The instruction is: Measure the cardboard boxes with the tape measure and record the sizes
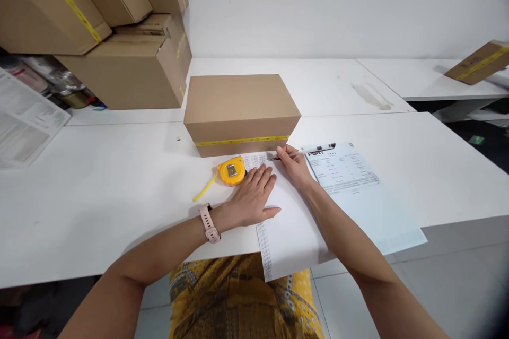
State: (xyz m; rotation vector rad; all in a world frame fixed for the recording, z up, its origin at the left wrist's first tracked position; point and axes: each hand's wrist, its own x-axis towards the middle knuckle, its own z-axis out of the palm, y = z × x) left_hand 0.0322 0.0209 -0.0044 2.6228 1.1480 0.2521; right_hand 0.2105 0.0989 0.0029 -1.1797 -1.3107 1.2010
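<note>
My left hand lies flat with its fingers stretched out on a sheet of paper that carries columns of handwriting. My right hand is closed round a pen, its tip down at the written rows near the top of the sheet. Just left of my left fingertips sits a yellow tape measure, with a short yellow strip reaching out from it. A closed cardboard box with a yellow tape band stands right behind the paper. The sheet's lower end hangs over the table edge.
A printed document lies to the right, beside my right forearm. Stacked cardboard boxes fill the back left, near a printed sheet. Another box rests tilted on the far right table. A white wall rises behind.
</note>
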